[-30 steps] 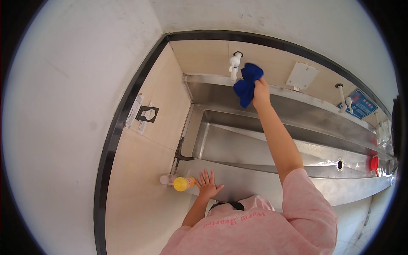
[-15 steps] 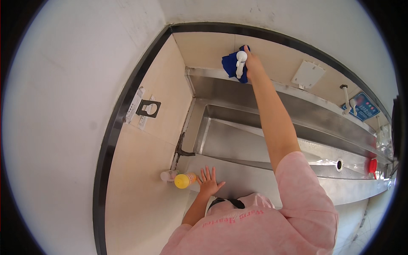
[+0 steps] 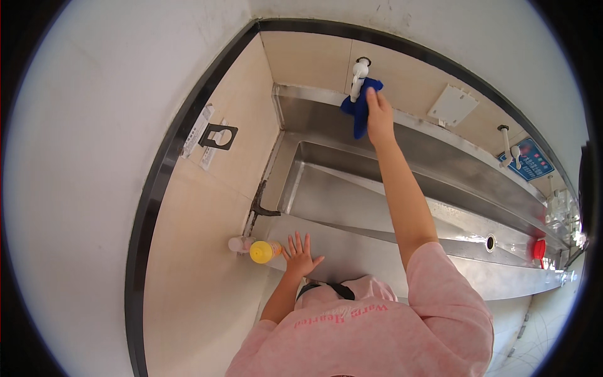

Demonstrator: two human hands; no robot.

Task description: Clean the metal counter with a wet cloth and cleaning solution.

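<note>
Stretched out to the far wall, my right hand [image 3: 379, 118] grips a dark blue cloth [image 3: 360, 118]. The cloth hangs against the lower end of a white tap [image 3: 359, 76] fixed to the tiled wall. My thumb lies over the cloth, and part of my grip is hidden. My left hand [image 3: 300, 256] rests flat with fingers spread on the front ledge of the steel trough sink [image 3: 352, 242]. Just left of it stands a bottle with a yellow top [image 3: 264, 252], close to or touching my fingers.
A pale pinkish bottle [image 3: 239, 244] stands by the left wall. On that wall is a black bracket [image 3: 218, 136]. Along the far wall are a white panel [image 3: 453, 105], another white tap [image 3: 504, 146] and a blue sign [image 3: 534, 159]. A red object [image 3: 539, 249] sits at the trough's right end.
My right hand has drawn the blue cloth down and off the tap's top, uncovering its wall mount. My left hand stays flat on the ledge. The whole view has shifted slightly.
</note>
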